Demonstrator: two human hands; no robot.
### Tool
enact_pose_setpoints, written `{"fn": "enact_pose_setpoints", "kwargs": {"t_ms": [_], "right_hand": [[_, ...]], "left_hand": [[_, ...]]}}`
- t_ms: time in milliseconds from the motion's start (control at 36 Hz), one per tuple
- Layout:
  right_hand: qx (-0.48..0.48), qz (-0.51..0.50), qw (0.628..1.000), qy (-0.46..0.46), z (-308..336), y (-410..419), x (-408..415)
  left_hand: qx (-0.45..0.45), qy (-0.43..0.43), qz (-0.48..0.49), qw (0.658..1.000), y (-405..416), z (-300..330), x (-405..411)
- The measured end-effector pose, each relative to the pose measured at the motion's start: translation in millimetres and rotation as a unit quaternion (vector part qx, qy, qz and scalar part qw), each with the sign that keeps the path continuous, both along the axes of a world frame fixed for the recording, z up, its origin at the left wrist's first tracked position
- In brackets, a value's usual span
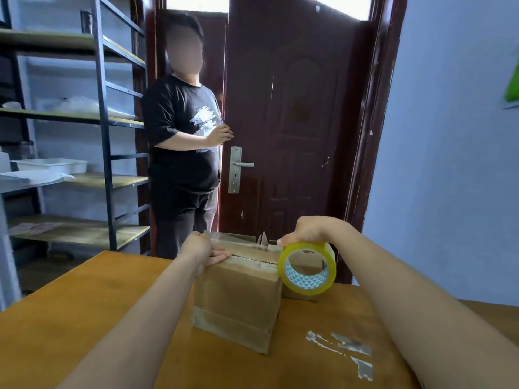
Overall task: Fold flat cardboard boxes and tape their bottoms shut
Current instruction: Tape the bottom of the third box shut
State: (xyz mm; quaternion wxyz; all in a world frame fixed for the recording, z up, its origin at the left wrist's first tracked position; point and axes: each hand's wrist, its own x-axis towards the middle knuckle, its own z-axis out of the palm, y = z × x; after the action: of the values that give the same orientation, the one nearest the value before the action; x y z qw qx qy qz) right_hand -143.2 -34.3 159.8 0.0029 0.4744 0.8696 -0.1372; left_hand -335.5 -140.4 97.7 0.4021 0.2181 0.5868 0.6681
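Here, right hand [304,231] gripping tape roll [307,267], left hand [202,249] pressing box [238,299]

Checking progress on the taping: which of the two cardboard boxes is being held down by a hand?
The nearer brown cardboard box; the left hand presses its top. The other cardboard box sits behind it, untouched.

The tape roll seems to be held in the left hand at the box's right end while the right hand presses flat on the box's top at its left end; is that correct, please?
Not quite: the hands are swapped. In the head view the right hand grips the tape roll at the right end of the box, while the left hand presses flat on the top at its left end.
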Motion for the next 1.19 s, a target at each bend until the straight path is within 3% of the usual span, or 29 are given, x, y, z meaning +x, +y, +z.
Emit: {"fn": "enact_pose_setpoints", "kwargs": {"t_ms": [222,389,528,583,667,722,778,889,944,1083,1194], "right_hand": [[0.0,-0.024,0.998,-0.058,-0.4,2.2,-7.8],[-0.008,-0.062,0.994,-0.09,2.9,-1.3,2.1],[0.024,-0.073,0.972,-0.22,5.0,-12.9,-0.9],[0.006,-0.068,0.98,-0.186,5.8,-14.5,7.5],[-0.071,-0.023,0.997,-0.017,8.8,-14.4,28.5],[-0.121,-0.003,0.988,0.091,8.8,-9.9,41.6],[-0.172,0.02,0.968,0.18,8.3,-5.7,53.9],[-0.301,0.021,0.893,0.333,9.9,1.1,70.4],[-0.329,0.02,0.885,0.328,9.4,-1.1,71.8],[-0.28,0.025,0.939,0.199,6.8,-10.9,66.8],[-0.224,0.019,0.955,0.192,2.4,-8.1,62.3]], "left_hand": [[-0.068,0.007,-0.02,0.997,7.9,-2.0,-8.9],[-0.012,0.067,0.006,0.998,10.0,-8.0,-9.0],[-0.033,0.036,-0.004,0.999,12.0,-8.8,-13.8],[-0.034,0.04,0.001,0.999,14.4,-10.0,-14.8],[-0.033,0.029,0.01,0.999,16.8,-11.3,-16.6],[-0.038,0.038,0.011,0.999,17.8,-11.6,-16.7],[-0.038,0.027,0.008,0.999,16.7,-10.1,-15.0],[-0.034,0.019,0.009,0.999,13.3,-10.1,-14.4],[-0.03,0.021,0.009,0.999,12.9,-11.5,-16.4],[-0.042,0.028,0.011,0.999,14.8,-12.6,-22.0],[-0.042,0.013,0.02,0.999,12.3,-11.3,-21.5]]}}
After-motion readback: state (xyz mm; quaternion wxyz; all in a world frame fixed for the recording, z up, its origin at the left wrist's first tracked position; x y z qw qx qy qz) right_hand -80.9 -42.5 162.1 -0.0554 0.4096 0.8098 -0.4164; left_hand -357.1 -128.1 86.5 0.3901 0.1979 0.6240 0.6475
